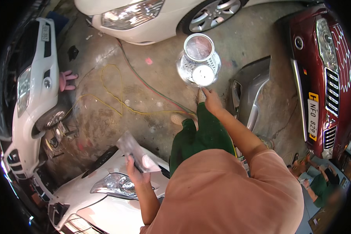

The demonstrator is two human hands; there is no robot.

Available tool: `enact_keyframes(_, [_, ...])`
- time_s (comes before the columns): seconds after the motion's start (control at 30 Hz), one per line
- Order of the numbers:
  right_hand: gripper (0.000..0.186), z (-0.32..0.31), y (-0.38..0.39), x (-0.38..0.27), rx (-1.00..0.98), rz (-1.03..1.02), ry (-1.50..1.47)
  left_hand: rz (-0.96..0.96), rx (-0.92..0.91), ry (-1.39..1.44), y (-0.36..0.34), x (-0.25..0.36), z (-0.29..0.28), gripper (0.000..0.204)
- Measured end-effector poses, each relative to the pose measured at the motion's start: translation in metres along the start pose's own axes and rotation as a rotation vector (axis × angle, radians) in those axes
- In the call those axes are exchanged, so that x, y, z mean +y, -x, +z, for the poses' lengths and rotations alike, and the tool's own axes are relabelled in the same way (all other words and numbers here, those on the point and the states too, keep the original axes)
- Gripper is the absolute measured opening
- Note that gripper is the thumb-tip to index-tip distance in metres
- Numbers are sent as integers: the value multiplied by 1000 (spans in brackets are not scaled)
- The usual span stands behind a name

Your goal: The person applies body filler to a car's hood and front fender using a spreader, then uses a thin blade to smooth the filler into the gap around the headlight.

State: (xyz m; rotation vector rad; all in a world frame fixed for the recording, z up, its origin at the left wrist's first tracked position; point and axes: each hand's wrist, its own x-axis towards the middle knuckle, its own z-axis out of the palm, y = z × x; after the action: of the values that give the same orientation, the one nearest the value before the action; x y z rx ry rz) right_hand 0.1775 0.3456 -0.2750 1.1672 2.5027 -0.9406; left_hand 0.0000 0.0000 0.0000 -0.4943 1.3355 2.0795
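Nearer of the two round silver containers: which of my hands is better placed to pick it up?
Probably your right hand: it's close to the nearer container, though contact is unclear. Your left hand is farther off, holding a flat, shiny sheet.

A head-worn fisheye looks steeply down, close over the peach T-shirt at lower centre, toward the concrete floor.

From here I see a person's two bare arms held apart.
Left hand, lower left of centre, gripping, forearm upright in frame; right arm stretched toward upper centre, right hand at its end.
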Motion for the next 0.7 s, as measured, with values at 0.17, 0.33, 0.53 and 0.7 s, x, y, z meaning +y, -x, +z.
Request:
enact_keyframes(0.17, [64,1,-63,82,-27,84,392,-23,91,-70,-30,-47,36,39])
enact_keyframes(0.33, [63,36,-110,102,-41,30,473,-146,225,-156,-47,-70,47,39])
enact_keyframes(0.53, [62,35,-131,109,-56,0,512,-184,293,-214,-53,-98,63,43])
enact_keyframes(0.7, [58,33,-139,113,-117,-38,522,-241,275,-239,-57,-106,62,64])
